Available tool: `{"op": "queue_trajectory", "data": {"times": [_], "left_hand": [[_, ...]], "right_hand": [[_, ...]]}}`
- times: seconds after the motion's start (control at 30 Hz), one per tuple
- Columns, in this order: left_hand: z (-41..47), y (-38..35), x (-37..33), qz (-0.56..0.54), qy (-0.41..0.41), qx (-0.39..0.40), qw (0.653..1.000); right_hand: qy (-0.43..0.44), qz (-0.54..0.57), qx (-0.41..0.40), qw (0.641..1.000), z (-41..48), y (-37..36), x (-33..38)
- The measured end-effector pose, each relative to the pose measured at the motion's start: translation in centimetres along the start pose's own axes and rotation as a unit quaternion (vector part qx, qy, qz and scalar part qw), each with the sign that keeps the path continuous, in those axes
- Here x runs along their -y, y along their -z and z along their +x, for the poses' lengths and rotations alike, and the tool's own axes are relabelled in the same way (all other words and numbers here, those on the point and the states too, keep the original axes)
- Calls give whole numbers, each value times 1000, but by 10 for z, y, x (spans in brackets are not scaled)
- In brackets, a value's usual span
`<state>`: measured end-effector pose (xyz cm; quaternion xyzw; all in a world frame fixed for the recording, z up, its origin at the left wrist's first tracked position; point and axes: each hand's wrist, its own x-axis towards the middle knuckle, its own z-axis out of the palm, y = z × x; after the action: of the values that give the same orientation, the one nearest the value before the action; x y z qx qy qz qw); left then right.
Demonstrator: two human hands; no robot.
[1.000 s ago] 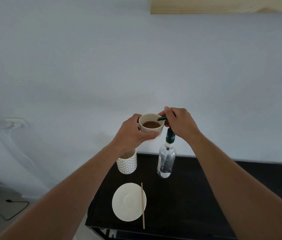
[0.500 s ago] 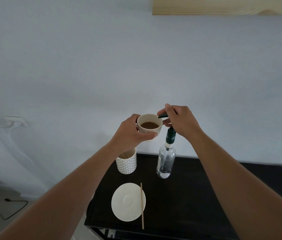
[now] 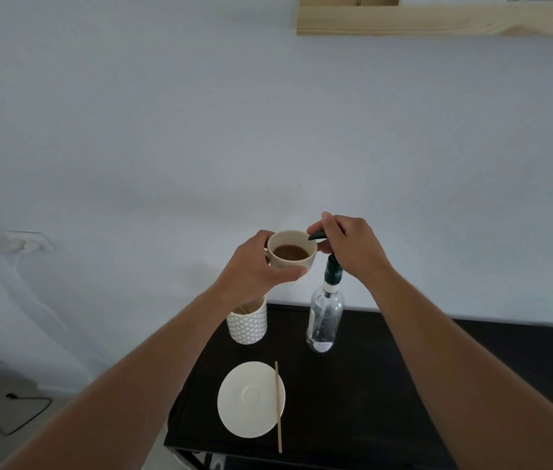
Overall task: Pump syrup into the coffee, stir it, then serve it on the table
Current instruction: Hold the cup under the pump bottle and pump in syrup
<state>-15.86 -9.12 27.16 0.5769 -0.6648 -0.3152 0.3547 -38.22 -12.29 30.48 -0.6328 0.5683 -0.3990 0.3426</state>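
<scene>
A cream cup (image 3: 291, 264) of brown coffee is held in the air by my left hand (image 3: 251, 271), above the table. The clear glass syrup bottle (image 3: 325, 320) stands upright on the black table (image 3: 370, 385), with a dark green pump on top. My right hand (image 3: 349, 247) grips the pump head, and its green spout (image 3: 315, 236) reaches over the cup's right rim. On the table's front left lies a white saucer (image 3: 249, 400), and a thin wooden stir stick (image 3: 278, 407) rests across its right edge.
A patterned white holder (image 3: 247, 322) with wooden sticks stands behind the saucer, partly hidden by my left forearm. A wall rises right behind the table; a wooden shelf (image 3: 438, 18) hangs high at the right. A cable (image 3: 24, 413) lies on the floor at left.
Cup and pump head have risen slightly, and the view has tilted a little. Both hands keep their grips.
</scene>
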Motion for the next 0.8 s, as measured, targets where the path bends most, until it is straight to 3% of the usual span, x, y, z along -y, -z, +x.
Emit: {"op": "queue_trajectory", "data": {"times": [0.43,0.6,0.8], "left_hand": [[-29,0,27,-11,-5,15,1000],[-51,2,52,-18,-7,22,1000],[-85,3,85,-29,-23,25,999]], "right_hand": [[55,-114,-41,991,-1,20,19],[20,-84,-83,993,-22,30,4],[-72,-121,-119,983,-63,25,-62]]}}
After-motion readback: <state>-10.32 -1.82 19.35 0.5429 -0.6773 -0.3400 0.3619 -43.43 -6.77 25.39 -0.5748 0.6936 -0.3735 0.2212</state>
